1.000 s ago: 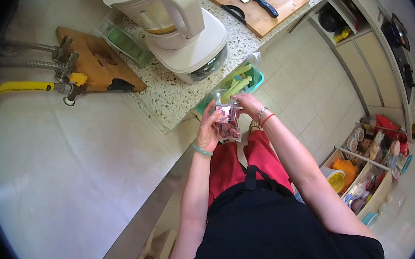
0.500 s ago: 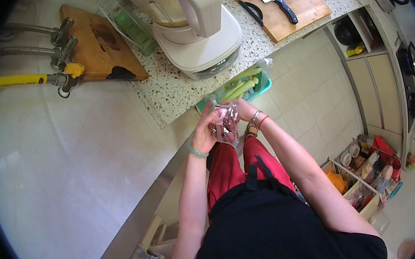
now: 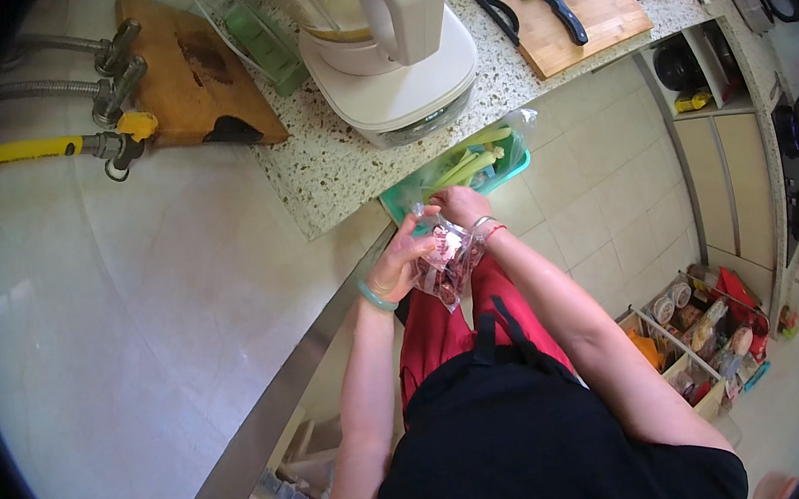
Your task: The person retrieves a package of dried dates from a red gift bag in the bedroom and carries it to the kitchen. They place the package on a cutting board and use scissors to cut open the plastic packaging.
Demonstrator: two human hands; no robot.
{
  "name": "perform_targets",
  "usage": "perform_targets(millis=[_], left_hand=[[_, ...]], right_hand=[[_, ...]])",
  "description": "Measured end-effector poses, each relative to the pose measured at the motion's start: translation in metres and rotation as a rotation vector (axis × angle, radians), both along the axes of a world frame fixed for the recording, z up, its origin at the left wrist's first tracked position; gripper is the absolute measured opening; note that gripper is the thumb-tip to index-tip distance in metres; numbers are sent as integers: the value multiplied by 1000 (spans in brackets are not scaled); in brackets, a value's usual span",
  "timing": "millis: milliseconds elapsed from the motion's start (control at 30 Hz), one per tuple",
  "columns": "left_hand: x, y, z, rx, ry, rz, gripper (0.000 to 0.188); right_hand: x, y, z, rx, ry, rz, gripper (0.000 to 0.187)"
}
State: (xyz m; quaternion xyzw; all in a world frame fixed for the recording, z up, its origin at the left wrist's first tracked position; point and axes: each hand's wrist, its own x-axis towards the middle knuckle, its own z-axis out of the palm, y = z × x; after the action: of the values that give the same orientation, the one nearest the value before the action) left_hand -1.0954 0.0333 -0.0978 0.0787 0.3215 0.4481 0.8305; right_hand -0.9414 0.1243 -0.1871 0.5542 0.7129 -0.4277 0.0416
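Observation:
A clear plastic bag (image 3: 448,272) of dark red, wrinkled pieces, perhaps dried fruit, hangs in front of my thighs. A pale label shows on its upper part. My left hand (image 3: 402,259), with a green bangle at the wrist, grips the bag's left side, thumb across the front. Curled at the bag's top edge, my right hand (image 3: 463,207) is closed; its fingertips are partly hidden. Just beyond my hands, under the counter's edge, is a turquoise basket (image 3: 513,169) holding pale green stalks (image 3: 473,167) in clear plastic.
On the speckled counter (image 3: 317,195) stand a white kitchen machine (image 3: 402,76) and a cutting board (image 3: 590,34) bearing a knife (image 3: 562,17). Another wooden board (image 3: 177,88) leans near the pipe valves. An open drawer (image 3: 684,357) of packages juts out at right.
My right hand has shifted slightly up, from the bag's right side to its top edge. The bag has tilted and dropped a little, still in my left hand. My view has shifted slightly.

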Motion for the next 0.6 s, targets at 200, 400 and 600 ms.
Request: perform_targets(millis=[200,400,600], left_hand=[[-1,-13,5,-27,-39,98,71],[-15,-19,8,-46,-33,151,70],[-9,-17,13,-19,-28,139,70]], right_hand=[[-14,0,-8,-47,-123,-94,33],[1,0,22,29,94,-209,47],[-9,-9,24,138,-75,-45,44]])
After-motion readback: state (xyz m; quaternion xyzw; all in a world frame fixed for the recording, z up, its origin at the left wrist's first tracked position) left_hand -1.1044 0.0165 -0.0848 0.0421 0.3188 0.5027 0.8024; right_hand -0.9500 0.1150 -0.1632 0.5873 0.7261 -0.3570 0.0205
